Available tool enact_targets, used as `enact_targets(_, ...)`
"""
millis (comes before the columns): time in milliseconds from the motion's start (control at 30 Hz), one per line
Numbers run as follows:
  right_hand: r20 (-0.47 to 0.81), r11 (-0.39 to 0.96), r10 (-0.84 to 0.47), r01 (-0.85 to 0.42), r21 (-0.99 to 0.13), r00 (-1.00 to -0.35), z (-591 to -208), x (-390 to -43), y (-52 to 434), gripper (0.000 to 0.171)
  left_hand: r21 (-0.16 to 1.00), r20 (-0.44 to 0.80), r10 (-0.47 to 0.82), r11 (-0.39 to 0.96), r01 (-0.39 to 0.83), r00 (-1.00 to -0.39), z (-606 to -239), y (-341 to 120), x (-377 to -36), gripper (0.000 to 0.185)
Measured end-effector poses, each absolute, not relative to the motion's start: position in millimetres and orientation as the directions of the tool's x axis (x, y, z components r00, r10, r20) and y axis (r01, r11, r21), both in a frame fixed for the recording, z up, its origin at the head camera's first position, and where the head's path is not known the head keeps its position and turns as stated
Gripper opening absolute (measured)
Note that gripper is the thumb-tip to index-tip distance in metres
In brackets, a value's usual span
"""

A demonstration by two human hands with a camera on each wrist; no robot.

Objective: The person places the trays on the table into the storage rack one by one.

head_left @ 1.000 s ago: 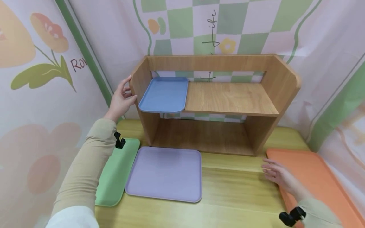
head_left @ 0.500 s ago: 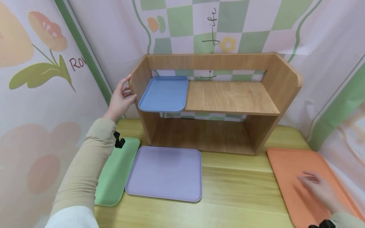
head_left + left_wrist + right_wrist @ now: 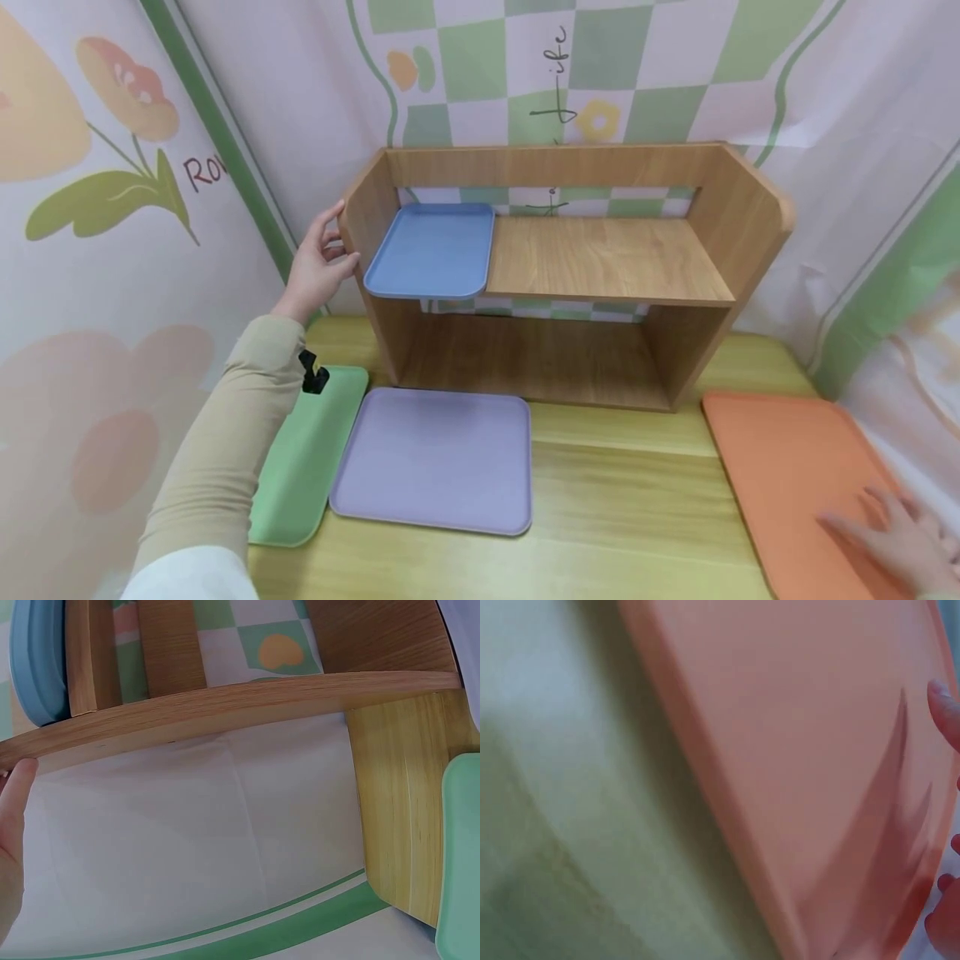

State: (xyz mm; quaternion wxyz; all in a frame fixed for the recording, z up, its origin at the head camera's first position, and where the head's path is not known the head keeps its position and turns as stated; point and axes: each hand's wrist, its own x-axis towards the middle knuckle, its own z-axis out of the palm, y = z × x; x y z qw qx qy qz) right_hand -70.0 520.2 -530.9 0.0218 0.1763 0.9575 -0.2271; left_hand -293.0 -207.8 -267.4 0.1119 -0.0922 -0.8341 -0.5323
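At the lower right of the frame the right hand [image 3: 903, 542] lies spread, fingers flat, on the orange tray [image 3: 787, 467] on the table [image 3: 622, 500] — thin, stiff, likely light and smooth-surfaced, best gripped by its raised rim — while the left hand [image 3: 318, 267] rests open against the wooden shelf's [image 3: 600, 258] side.

A shelf unit [image 3: 570, 275] stands at the table's [image 3: 622, 500] twelve o'clock. One tray [image 3: 431, 248] lies on its upper board, at the nine o'clock end. Before the unit lies a second tray [image 3: 435, 458], a third [image 3: 307, 458] touching it at nine o'clock. A fourth tray [image 3: 787, 467] lies well apart at three o'clock.
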Motion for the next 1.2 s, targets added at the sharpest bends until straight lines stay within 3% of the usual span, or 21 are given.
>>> enact_targets(533, -0.175, 0.918, 0.28, 0.317, -0.237, -0.944, -529.4, -68.2, 525.4, 0.092, 0.871, 0.268, 0.031, 0.419, 0.256, -0.963, -271.0, -204.4, -293.0, 0.077)
enact_targets(933, -0.348, 0.837, 0.374, 0.474, -0.271, -0.86, -523.1, -78.7, 511.4, 0.104, 0.866, 0.286, 0.032, 0.418, 0.273, -0.958, -270.1, -203.9, -293.4, 0.077)
enact_targets(1200, -0.361, 0.818, 0.377, 0.489, -0.303, -0.853, -515.8, -87.6, 494.6, 0.104, 0.864, 0.28, 0.021, 0.43, 0.262, -0.96, -268.9, -203.8, -290.0, 0.078)
